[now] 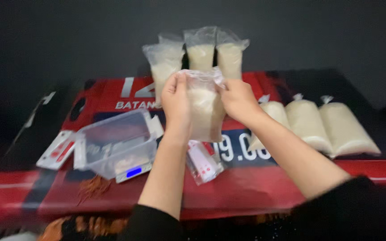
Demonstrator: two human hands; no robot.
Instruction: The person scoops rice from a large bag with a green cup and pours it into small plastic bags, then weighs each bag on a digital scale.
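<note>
Thin clear glossy plastic bag of white grains [204,111], see-through hard plastic tub [115,143], shiny red banner sheet [246,187] underneath.

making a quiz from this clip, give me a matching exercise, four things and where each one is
Things:
1. bag held in both hands
2. clear plastic tub
3. three tied bags
4. three open bags

Places:
A. lying on their sides at the right
B. standing upright at the back
C. raised above the red cloth, middle
D. on the small scale at the left

Pairs: 1-C, 2-D, 3-A, 4-B
</note>
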